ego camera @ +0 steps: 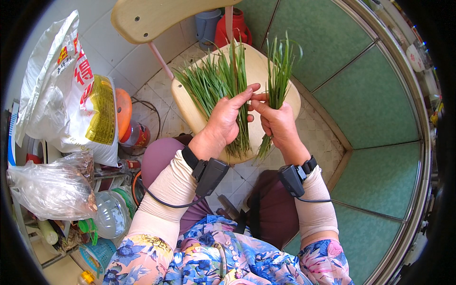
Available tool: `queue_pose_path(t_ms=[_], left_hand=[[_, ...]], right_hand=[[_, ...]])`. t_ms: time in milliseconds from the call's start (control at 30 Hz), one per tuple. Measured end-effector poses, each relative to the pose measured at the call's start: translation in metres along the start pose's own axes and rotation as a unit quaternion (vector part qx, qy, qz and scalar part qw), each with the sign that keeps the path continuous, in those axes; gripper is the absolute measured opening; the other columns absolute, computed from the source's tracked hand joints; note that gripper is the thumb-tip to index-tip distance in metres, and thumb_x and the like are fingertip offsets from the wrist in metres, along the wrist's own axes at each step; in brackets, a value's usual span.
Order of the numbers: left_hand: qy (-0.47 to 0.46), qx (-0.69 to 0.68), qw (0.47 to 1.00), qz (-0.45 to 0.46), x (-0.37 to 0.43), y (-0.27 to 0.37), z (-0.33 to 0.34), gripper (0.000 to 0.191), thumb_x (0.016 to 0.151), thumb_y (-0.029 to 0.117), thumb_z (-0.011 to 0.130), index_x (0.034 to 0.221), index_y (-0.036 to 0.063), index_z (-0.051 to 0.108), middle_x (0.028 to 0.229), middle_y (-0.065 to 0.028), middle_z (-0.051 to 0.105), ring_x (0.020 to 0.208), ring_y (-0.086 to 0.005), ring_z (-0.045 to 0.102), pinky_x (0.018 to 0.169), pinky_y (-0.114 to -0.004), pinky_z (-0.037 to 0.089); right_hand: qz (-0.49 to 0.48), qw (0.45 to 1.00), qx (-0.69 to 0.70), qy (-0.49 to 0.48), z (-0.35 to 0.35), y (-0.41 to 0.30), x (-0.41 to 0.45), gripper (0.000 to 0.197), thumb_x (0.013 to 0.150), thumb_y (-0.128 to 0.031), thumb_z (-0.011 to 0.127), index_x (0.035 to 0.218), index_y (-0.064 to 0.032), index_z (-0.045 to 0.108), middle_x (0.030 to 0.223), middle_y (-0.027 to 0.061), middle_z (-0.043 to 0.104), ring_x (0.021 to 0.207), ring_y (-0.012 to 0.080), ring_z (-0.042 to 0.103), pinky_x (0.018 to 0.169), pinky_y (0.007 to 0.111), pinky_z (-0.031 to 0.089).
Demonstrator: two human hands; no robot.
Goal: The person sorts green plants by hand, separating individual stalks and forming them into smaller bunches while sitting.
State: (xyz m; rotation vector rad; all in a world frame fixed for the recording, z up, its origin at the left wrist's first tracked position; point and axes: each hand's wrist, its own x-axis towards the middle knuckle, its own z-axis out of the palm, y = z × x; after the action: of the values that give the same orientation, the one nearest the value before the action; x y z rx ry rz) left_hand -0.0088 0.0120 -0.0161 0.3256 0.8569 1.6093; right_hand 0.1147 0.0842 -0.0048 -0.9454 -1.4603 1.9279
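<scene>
My left hand (226, 119) is closed around a bunch of garlic chives (241, 71), its fingertips showing at the right side of the stalks. Thumb and forefinger reach toward the other hand. My right hand (279, 119) grips a smaller bunch of chives (279, 74), leaves upward and cut ends hanging below the palm. Between the bunches, the fingertips of both hands nearly meet; whether they touch or pinch a stalk I cannot tell. More loose chives (205, 83) lie across the pale wooden chair seat (190, 103), partly hidden behind my left hand.
The chair's backrest (171, 17) rises at the far side. Behind it stand a red jug (233, 26) and a blue-grey container (208, 26). Left are a white printed sack (64, 103), plastic bags, bottles and a blue basket (98, 254) around a rack. Green panels (356, 96) border the right.
</scene>
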Motion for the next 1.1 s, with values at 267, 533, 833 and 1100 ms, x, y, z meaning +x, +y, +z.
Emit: queue_pose_path(t_ms=[267, 533, 833, 1100], left_hand=[[-0.023, 0.045, 0.999, 0.004, 0.001, -0.005, -0.006, 0.035, 0.091, 0.032, 0.062, 0.118, 0.0098, 0.063, 0.100, 0.0031, 0.065, 0.083, -0.0043, 0.053, 0.062, -0.022, 0.040], [-0.019, 0.049, 0.999, 0.003, 0.000, -0.003, -0.002, 0.036, 0.091, 0.034, 0.061, 0.118, 0.0102, 0.063, 0.100, 0.0033, 0.065, 0.084, -0.0052, 0.054, 0.064, -0.023, 0.041], [-0.031, 0.018, 0.999, 0.022, 0.001, -0.006, -0.001, 0.039, 0.090, 0.032, 0.062, 0.118, 0.0046, 0.061, 0.104, -0.0018, 0.065, 0.094, -0.0099, 0.058, 0.072, -0.027, 0.047], [-0.005, 0.015, 1.000, 0.019, 0.006, -0.012, -0.009, 0.035, 0.092, 0.031, 0.061, 0.114, 0.0051, 0.062, 0.096, -0.0008, 0.062, 0.083, -0.0103, 0.054, 0.072, -0.028, 0.050]], right_hand=[[0.022, 1.000, -0.013, 0.012, 0.005, 0.001, -0.002, 0.017, 0.085, -0.013, 0.065, 0.096, -0.0004, 0.062, 0.056, -0.0042, 0.049, 0.038, 0.0014, 0.032, 0.034, 0.020, 0.023], [0.037, 0.999, 0.012, 0.006, 0.004, 0.002, -0.001, 0.013, 0.086, -0.014, 0.062, 0.093, -0.0026, 0.063, 0.056, -0.0063, 0.045, 0.039, 0.0007, 0.032, 0.034, 0.019, 0.022], [0.040, 0.996, 0.068, 0.033, 0.003, 0.000, -0.002, 0.015, 0.086, -0.015, 0.064, 0.094, -0.0029, 0.063, 0.058, -0.0046, 0.050, 0.038, 0.0019, 0.033, 0.034, 0.021, 0.023], [0.045, 0.989, 0.139, -0.009, -0.006, -0.001, 0.000, 0.012, 0.087, -0.015, 0.062, 0.088, -0.0048, 0.056, 0.054, -0.0077, 0.036, 0.038, 0.0022, 0.028, 0.034, 0.020, 0.022]])
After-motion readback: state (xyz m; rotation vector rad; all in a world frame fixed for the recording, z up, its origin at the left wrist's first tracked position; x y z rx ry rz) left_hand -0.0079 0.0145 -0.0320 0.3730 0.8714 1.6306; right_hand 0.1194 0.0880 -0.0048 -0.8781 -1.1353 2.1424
